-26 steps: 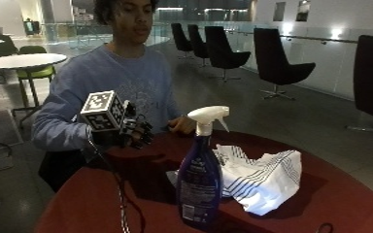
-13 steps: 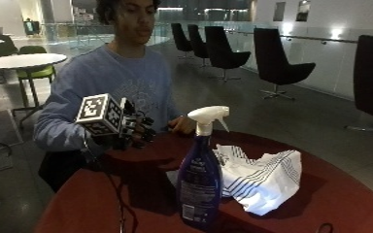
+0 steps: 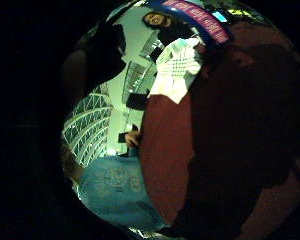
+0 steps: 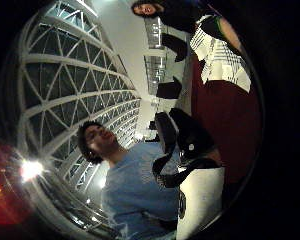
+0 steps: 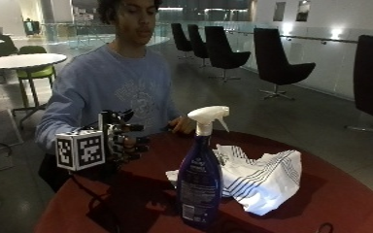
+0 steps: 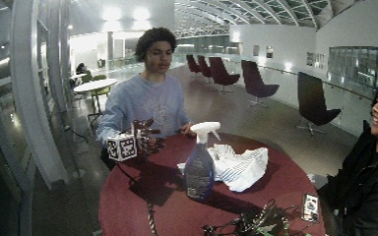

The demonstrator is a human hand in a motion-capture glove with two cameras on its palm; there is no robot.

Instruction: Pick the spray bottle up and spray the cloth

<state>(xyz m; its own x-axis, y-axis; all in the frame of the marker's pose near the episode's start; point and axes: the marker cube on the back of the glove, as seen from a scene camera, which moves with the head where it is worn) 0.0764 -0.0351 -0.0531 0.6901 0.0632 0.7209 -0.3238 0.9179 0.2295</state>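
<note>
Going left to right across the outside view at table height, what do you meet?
Black-gloved right hand held above the dark red round table → upright blue spray bottle with white trigger head → crumpled white cloth with dark stripes.

A round dark red table [image 5: 342,194] carries an upright blue spray bottle [image 5: 199,182] with a white trigger head, just beside a crumpled white striped cloth [image 5: 261,177], and, at the far edge, the person's bare hand [image 5: 181,126].
</note>
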